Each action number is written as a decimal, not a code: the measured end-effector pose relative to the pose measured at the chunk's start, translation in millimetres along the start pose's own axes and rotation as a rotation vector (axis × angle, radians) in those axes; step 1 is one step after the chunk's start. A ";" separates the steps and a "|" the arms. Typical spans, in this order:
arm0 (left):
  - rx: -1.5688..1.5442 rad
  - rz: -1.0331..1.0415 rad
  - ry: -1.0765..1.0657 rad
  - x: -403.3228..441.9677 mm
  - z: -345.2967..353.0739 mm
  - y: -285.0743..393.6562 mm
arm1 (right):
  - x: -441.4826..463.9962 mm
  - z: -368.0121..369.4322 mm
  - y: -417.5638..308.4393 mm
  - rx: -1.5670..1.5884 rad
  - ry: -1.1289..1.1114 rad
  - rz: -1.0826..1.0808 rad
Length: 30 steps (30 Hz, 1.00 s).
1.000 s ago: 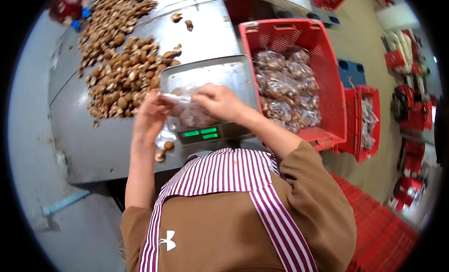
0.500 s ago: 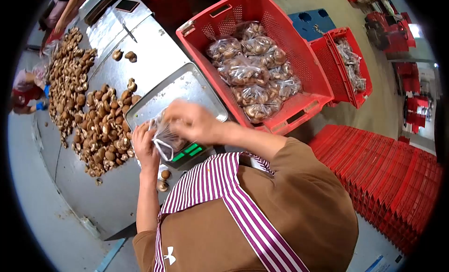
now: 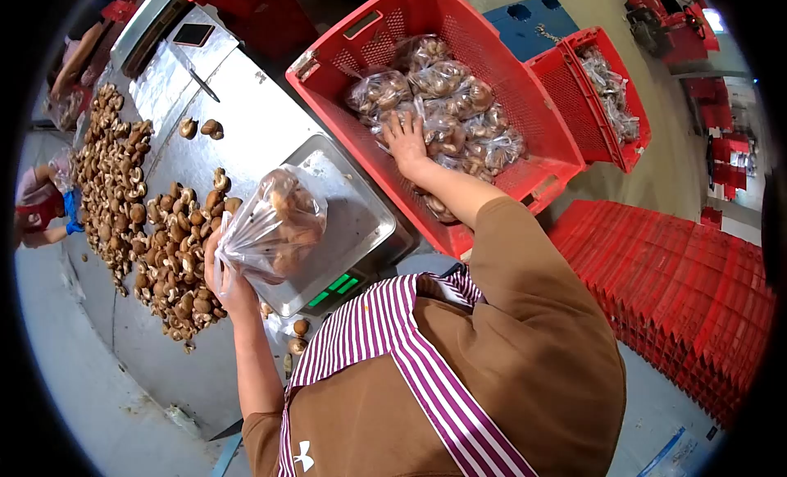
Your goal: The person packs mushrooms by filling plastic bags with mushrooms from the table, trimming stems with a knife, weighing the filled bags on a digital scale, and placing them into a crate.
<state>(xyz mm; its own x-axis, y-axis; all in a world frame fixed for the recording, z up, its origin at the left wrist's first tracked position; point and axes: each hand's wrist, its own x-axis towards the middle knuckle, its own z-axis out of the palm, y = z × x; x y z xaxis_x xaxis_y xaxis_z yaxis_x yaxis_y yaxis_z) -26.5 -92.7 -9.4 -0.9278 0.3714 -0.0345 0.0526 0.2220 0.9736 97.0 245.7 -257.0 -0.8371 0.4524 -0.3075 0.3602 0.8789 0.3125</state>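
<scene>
Through the head camera I saw the left hand (image 3: 228, 282), its grip closed on the gathered neck of a clear plastic bag of brown mushrooms (image 3: 287, 219), which hung over the shallow silver metal scale tray (image 3: 357, 223) beside green lit digits (image 3: 333, 289). The right hand (image 3: 407, 147), its grip spread wide, lay over clear bagged mushrooms (image 3: 434, 120) inside a large red plastic crate (image 3: 518, 108), as loose brown mushrooms (image 3: 176, 260) covered part of the grey metal table (image 3: 254, 104).
</scene>
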 end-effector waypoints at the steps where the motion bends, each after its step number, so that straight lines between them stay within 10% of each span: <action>1: -0.054 -0.004 0.005 5.5 2.8 0.5 | 1.7 -0.2 3.0 -0.016 -0.038 -0.009; 11: 0.084 0.125 -0.010 31.5 28.9 -1.8 | -44.4 -14.2 5.4 0.571 0.418 -0.319; 19: -0.205 0.067 -0.183 78.2 81.1 11.5 | -80.4 21.9 18.6 0.881 0.181 -0.286; 30: -0.401 -0.148 -0.174 104.7 141.3 7.0 | -39.8 25.7 52.3 0.392 0.324 -0.001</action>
<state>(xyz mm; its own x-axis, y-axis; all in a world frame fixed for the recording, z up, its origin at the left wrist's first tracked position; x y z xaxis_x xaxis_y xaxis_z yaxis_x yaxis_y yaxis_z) -71.1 75.1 -38.0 -0.8371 0.5154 -0.1833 -0.2542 -0.0698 0.9646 159.7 277.6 -251.6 -0.8997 0.4364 0.0060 0.4350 0.8979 -0.0678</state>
